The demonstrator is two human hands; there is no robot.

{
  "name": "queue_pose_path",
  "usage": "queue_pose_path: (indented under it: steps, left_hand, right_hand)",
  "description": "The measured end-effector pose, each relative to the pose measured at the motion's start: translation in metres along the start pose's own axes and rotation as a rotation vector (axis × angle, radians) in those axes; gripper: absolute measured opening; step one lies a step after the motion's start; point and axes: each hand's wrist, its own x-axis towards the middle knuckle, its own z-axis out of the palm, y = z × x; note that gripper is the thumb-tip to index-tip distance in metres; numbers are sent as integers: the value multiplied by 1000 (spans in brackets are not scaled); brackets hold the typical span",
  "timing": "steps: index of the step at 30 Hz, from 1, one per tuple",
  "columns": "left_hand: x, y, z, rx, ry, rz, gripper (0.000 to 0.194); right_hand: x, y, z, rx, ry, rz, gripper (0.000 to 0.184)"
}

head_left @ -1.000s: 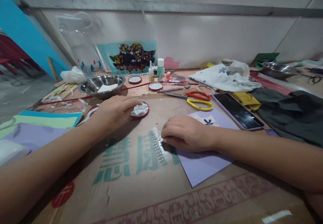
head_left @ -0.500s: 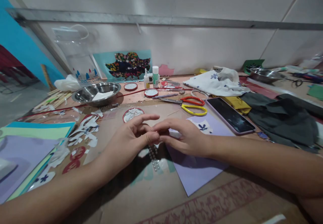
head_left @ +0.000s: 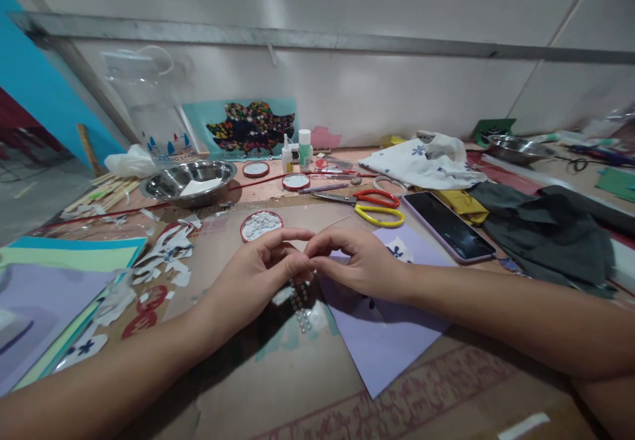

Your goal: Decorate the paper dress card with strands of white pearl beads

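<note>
My left hand [head_left: 270,264] is closed in a pinch, and a double strand of pearl beads [head_left: 300,308] hangs below its fingers toward the cardboard. The fingertips of my right hand [head_left: 354,261] are pinched together and meet those of the left. Whatever sits between the right fingertips is too small to make out. Under the right hand lies a purple sheet [head_left: 377,347] with a white patch of blue-flowered fabric [head_left: 398,249]. Just beyond the left hand stands a red-rimmed lid of white beads [head_left: 261,224].
Scissors [head_left: 364,207] with red and yellow handles lie beyond my hands, beside a phone [head_left: 449,225]. A steel bowl [head_left: 149,192] and a clear bottle [head_left: 149,109] stand at the back left. Glue bottles [head_left: 304,150] stand by the wall. Fabric scraps [head_left: 171,255] and coloured sheets [head_left: 44,294] lie left.
The right fingers have closed into a tighter pinch against the left fingertips. A pale gap or item seen between the right fingers earlier no longer shows. The beads still hang from the left hand.
</note>
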Motion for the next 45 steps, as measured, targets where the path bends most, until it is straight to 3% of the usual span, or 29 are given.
queue_pose_path:
  steps: [4, 9, 13, 18, 26, 45]
  left_hand:
    - [-1, 1, 2, -42, 49, 14, 23]
    - [1, 1, 2, 81, 112, -36, 15]
    - [1, 1, 1, 130, 85, -73, 24]
    - [1, -1, -2, 260, 91, 17, 24]
    - [0, 1, 0, 297, 74, 73, 24]
    - [-2, 4, 2, 311, 33, 66, 15]
  right_hand:
    - [1, 0, -2, 6, 58, 5, 5]
    - [1, 2, -3, -11, 62, -25, 6]
    - [-1, 4, -4, -61, 76, -74, 6]
    - [-1, 7, -4, -95, 6, -169, 8]
    - [-1, 8, -4, -66, 21, -235, 5]
    - [-2, 6, -4, -124, -37, -224, 4]
